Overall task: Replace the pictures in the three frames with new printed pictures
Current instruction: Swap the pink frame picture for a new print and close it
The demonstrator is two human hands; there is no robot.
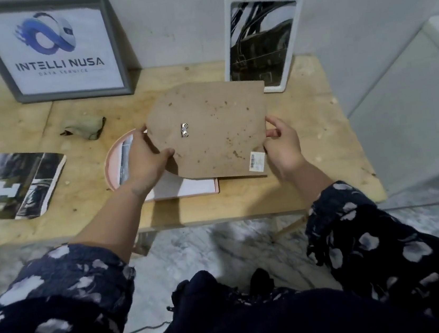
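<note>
While the brown backing board (pixel 208 131) hangs tilted over the middle of the wooden table (pixel 319 132), we hold it by its two side edges — our left hand (pixel 144 161) pinching the left edge with the thumb on top, our right hand (pixel 283 144) closed on the right edge near the barcode sticker (pixel 256 159). A small metal hanger (pixel 185 130) sits near the board's centre, facing up.

Under the board lies the pink frame (pixel 110 166), flat on the table with a picture (pixel 126 158) showing inside it. We judge the step in hand to be fitting the board to that frame or taking it off; we cannot tell which. To do it well, we should keep the board level, line its corners up with the frame's recess, and lower it evenly so the print beneath does not shift or crease.

Just beyond the board, a white frame (pixel 229 54) with a dark picture leans on the wall, close to the board's far corner — a careless swing could tip it. A grey frame (pixel 114 41) stands well to the left, a crumpled cloth (pixel 83 127) lies between it and the pink frame, and a loose printed picture (pixel 13 186) rests at the left. Bare table shows to the right and along the near edge, so movement toward us is safest.
</note>
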